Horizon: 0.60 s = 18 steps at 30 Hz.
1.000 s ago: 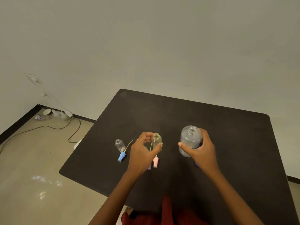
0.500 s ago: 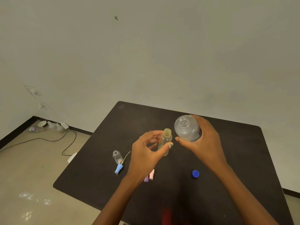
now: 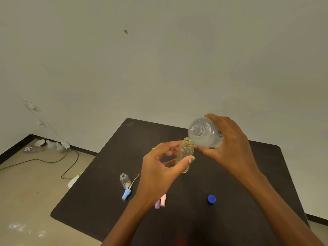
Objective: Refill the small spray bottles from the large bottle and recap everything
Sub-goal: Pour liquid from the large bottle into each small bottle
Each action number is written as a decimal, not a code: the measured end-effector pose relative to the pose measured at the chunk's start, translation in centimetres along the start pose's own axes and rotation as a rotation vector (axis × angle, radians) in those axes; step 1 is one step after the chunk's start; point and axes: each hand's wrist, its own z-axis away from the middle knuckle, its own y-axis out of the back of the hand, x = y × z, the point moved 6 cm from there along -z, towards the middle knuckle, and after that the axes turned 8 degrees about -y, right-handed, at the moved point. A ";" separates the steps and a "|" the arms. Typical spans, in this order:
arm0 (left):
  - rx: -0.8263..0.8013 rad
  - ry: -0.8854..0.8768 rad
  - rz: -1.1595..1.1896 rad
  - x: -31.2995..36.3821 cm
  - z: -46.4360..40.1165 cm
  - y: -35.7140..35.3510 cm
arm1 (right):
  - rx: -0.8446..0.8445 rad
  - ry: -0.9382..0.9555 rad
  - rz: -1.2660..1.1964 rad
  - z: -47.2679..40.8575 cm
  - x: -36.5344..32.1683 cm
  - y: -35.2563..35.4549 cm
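Black table supports all loose parts. Right hand grips the clear large bottle, tilted, mouth just beside the small bottle's neck. Left hand pinches the uncapped small spray bottle, raised above the table. A second small bottle, blue cap and pastel spray heads lie on the surface.

The uncapped large clear bottle is tilting, its mouth just above the open, upright small yellowish bottle; a blue cap is lying on the table.
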 end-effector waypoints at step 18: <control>-0.030 -0.006 -0.013 0.7 -0.9 0.0 | 0.038 0.106 0.072 -0.7 -1.4 1.5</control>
